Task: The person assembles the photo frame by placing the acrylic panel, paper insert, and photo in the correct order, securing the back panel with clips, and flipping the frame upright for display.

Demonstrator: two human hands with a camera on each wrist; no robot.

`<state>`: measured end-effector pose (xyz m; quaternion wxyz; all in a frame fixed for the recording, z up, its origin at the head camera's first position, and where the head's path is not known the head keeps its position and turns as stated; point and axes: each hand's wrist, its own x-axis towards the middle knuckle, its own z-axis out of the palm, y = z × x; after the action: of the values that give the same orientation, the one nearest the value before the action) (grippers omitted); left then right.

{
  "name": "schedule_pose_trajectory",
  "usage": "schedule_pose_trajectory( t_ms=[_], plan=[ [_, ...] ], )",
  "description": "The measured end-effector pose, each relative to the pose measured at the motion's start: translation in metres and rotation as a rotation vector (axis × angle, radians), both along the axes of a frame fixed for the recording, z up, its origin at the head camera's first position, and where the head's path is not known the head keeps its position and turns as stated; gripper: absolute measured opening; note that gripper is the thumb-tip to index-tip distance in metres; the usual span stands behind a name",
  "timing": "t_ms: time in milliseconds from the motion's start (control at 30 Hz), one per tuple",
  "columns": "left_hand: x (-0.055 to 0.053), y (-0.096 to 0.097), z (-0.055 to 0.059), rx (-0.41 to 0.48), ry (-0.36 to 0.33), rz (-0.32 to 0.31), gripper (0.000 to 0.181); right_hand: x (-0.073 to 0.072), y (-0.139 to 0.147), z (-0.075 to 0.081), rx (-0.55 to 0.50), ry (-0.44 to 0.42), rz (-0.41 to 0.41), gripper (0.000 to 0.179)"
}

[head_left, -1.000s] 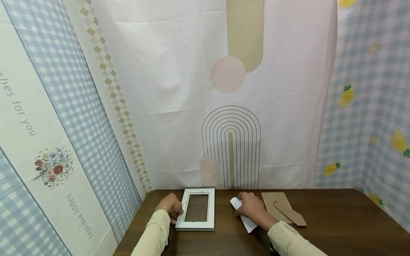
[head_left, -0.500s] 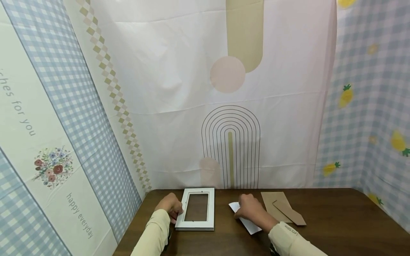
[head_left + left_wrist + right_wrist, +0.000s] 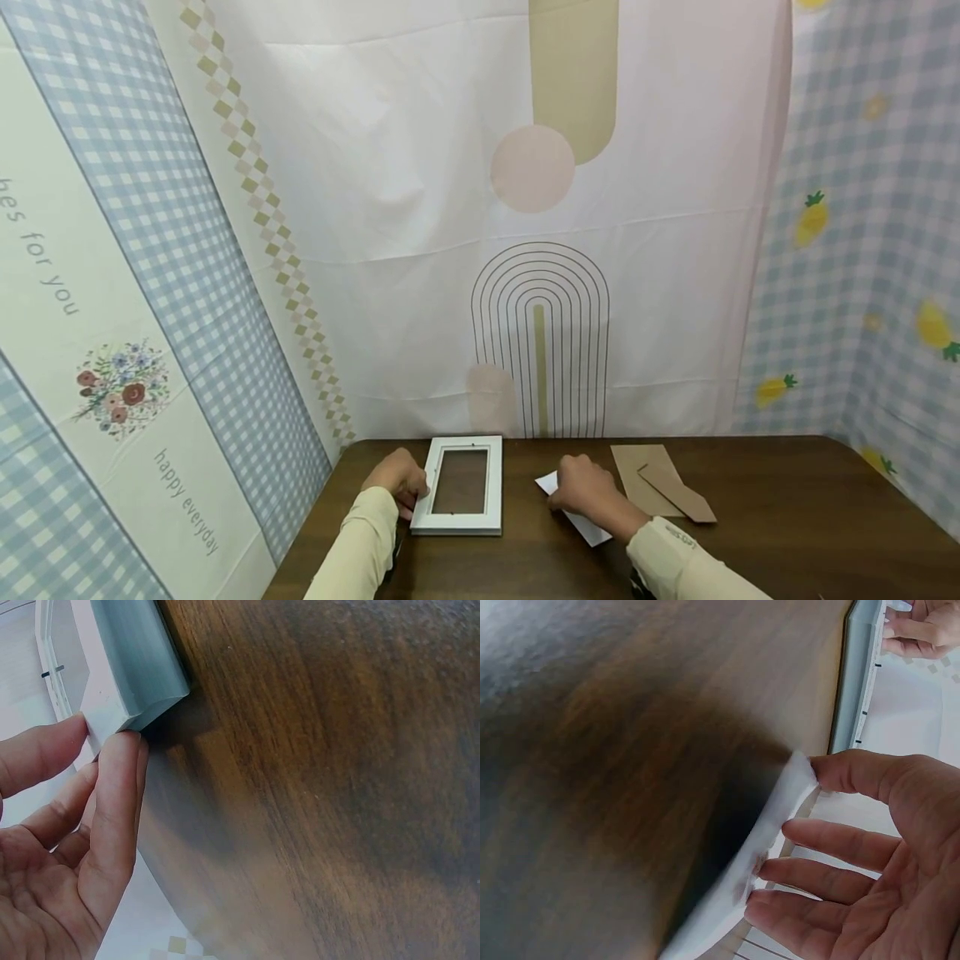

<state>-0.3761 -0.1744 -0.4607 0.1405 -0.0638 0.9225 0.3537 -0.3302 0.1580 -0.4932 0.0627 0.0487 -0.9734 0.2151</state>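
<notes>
This looks like a small booth walled with decorative cloth; whether it stands in a home or a studio is unclear. Behind the wood-grain table (image 3: 795, 500) hangs a creased arch-print curtain (image 3: 435, 192); left of it, a bouquet-print gingham curtain (image 3: 187, 275); right, a pineapple-print gingham curtain (image 3: 847, 275).

Compared with one second ago, the white paper (image 3: 587, 528) is turned a little: its near end lies more to the right, and its far end, which looked rounded before, now shows a pointed corner. The right hand (image 3: 587, 488) is slightly nearer to the person.
</notes>
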Motion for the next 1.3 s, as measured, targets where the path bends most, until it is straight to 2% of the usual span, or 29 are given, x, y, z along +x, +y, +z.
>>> schedule_pose_trajectory(
  t_ms=[200,433,733,1000,1300],
  plan=[
    [-0.003,-0.001,-0.004,-0.006,-0.008,-0.003,0.006,0.002,-0.002,0.002,0.001,-0.019,0.015,0.045],
    [-0.002,0.000,-0.003,-0.005,-0.009,0.008,0.005,-0.002,-0.005,-0.003,-0.067,-0.012,0.075,0.047],
    [-0.001,0.002,0.001,-0.013,-0.011,0.005,0.005,-0.007,-0.002,-0.007,-0.064,0.026,0.090,0.027],
    [-0.003,0.000,0.005,-0.009,-0.003,-0.004,0.005,-0.008,0.000,0.002,0.013,0.088,0.077,0.021],
    [-0.003,-0.002,0.002,-0.013,-0.016,-0.001,0.004,-0.004,-0.002,0.017,0.132,0.142,0.041,0.018]
  ],
)
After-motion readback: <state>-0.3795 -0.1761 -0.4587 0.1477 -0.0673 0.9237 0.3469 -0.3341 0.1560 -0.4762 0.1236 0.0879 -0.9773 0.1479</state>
